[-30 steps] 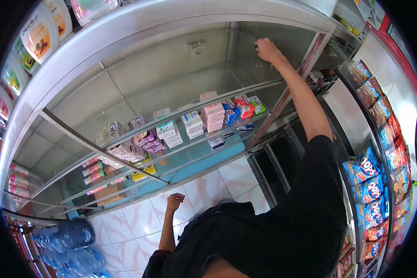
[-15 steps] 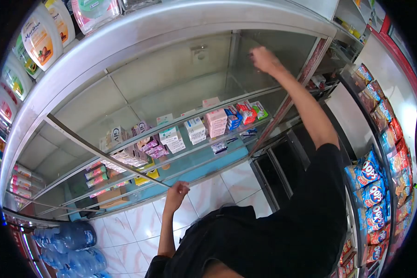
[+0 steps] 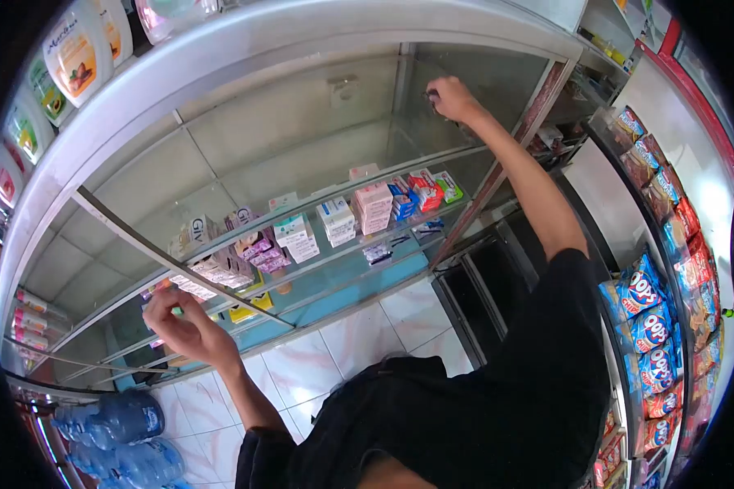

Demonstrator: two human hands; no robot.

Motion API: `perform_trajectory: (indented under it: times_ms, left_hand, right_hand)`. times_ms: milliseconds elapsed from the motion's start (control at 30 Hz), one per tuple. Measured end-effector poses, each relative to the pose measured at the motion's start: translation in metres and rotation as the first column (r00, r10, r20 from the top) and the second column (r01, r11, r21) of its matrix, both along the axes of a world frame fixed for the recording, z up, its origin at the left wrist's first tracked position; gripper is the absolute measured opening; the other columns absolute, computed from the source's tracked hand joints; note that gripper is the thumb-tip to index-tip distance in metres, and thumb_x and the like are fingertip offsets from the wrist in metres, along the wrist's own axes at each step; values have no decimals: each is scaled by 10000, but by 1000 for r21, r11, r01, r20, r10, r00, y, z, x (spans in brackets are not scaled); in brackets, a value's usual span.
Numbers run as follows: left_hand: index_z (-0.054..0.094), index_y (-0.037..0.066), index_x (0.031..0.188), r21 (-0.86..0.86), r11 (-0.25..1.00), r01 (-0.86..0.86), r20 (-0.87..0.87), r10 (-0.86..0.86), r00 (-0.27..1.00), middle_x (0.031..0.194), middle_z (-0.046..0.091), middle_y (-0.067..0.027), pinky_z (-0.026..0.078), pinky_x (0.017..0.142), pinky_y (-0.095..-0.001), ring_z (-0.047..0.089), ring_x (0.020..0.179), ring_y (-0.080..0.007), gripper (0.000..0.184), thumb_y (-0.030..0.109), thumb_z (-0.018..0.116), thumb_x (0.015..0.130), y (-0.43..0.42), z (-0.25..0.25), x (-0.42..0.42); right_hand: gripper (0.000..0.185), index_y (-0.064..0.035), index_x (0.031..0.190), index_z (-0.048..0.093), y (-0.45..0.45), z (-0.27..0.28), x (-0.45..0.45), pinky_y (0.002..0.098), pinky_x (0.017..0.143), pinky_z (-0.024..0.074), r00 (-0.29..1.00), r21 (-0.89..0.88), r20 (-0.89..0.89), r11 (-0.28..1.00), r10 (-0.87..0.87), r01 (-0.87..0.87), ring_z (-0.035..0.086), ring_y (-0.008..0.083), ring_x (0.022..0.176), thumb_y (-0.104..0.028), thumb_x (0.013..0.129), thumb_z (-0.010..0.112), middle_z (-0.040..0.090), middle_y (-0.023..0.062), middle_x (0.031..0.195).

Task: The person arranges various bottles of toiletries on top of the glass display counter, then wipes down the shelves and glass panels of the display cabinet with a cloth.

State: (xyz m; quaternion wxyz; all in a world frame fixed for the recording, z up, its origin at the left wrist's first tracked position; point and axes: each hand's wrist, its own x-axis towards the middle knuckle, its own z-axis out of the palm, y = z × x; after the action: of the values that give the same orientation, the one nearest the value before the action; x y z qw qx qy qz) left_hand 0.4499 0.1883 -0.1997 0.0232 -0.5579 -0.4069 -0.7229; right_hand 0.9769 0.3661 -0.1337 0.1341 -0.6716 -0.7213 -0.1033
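Observation:
My right hand [image 3: 455, 99] reaches into the upper part of a glass display case, its fingers closed round a small dark item [image 3: 433, 95] whose kind I cannot make out. My left hand [image 3: 186, 324] is raised at the front of the case, left of the slanted metal bar [image 3: 151, 253]. Its fingers are loosely bent, with nothing visible in them. Below my right hand, a glass shelf carries pink boxes [image 3: 373, 207], white boxes [image 3: 335, 220], blue packs [image 3: 402, 200], red packs [image 3: 425, 190] and a green pack [image 3: 448, 187]. Boxes marked GIV [image 3: 192, 235] stand nearer my left hand.
The case's curved metal rim [image 3: 302, 42] arches across the top, with lotion bottles [image 3: 75, 50] on it at left. Blue water jugs [image 3: 130, 417] stand on the tiled floor [image 3: 347, 338]. Snack bags [image 3: 654, 330] hang at right beside a dark open-fronted unit [image 3: 477, 306].
My left hand has moved left and up, from below the slanted bar to the case front. My right hand stays inside the upper case, shifted slightly left. The view has shifted a little.

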Motion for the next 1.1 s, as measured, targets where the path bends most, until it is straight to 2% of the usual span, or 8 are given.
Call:
perform_trajectory:
  times_ms: [67, 167, 233, 367, 567, 700, 833, 1100]
  left_hand:
    - [526, 19, 951, 94, 992, -87, -201, 104, 974, 991, 526, -70, 374, 866, -329, 471, 955, -176, 104, 21, 609, 888, 8, 9, -1]
    - [491, 17, 1093, 49, 981, -186, -29, 188, 982, 1149, 460, -114, 373, 894, -376, 453, 1026, -231, 251, 50, 621, 880, 25, 23, 4]
    - [446, 15, 1206, 12, 964, -265, 32, 265, 964, 1245, 395, -128, 372, 907, -389, 450, 1037, -262, 396, 55, 636, 861, 31, 33, 12]
    - [523, 25, 1179, 262, 868, -421, -314, 489, 814, 1176, 491, -132, 367, 926, -417, 452, 1098, -302, 382, 49, 655, 822, 42, 22, 16]
    - [567, 111, 1199, -89, 989, -118, -634, 34, 772, 1220, 517, -133, 327, 998, -468, 424, 1162, -344, 339, 88, 626, 865, 72, 49, 60]
    - [562, 106, 1207, -168, 966, -196, -641, 44, 766, 1260, 492, -123, 313, 1038, -489, 413, 1207, -344, 313, 174, 607, 905, 94, 45, 62]
    - [569, 131, 1207, -190, 926, -326, -686, 112, 719, 1275, 489, -96, 307, 1055, -489, 404, 1235, -333, 308, 246, 594, 923, 94, 39, 66]
    - [601, 169, 1165, -192, 917, -350, -724, 108, 681, 1261, 511, -42, 314, 1042, -473, 405, 1244, -315, 275, 292, 600, 919, 98, 40, 62]
  right_hand:
    - [195, 6, 998, 683, -5, -6, 24, 478, 875, 539, 997, 70, 37, 996, -63, 60, 646, 409, 1002, -79, 823, 668, 657, 262, 1058]
    - [103, -12, 882, 704, 14, -8, 35, 471, 826, 552, 958, 168, 14, 945, -288, 281, 669, 357, 980, -43, 798, 653, 686, 222, 984]
    - [133, -20, 894, 707, 16, -14, 12, 460, 798, 558, 992, 151, -90, 983, -94, 107, 682, 354, 930, -34, 772, 655, 702, 196, 931]
    - [239, -55, 1001, 696, -77, -10, -109, 414, 860, 523, 836, 134, -179, 855, 518, -501, 635, 343, 1004, -21, 806, 563, 650, 155, 1013]
    - [207, -149, 1020, 710, -29, -22, 1, 464, 804, 540, 999, 234, -41, 971, -34, 43, 651, 353, 946, -128, 854, 587, 663, 136, 1033]
    - [170, -106, 991, 711, 15, -10, -13, 467, 797, 536, 984, 136, -63, 975, -169, 176, 650, 375, 924, -124, 878, 585, 664, 162, 1015]
    - [184, -54, 985, 707, -29, -22, -130, 449, 833, 526, 821, 210, -230, 850, 523, -482, 650, 368, 958, -117, 843, 609, 686, 176, 990]
    - [213, -65, 1027, 696, -9, -1, 26, 486, 831, 545, 950, 113, 39, 946, -310, 304, 660, 379, 958, -95, 819, 657, 683, 196, 951]
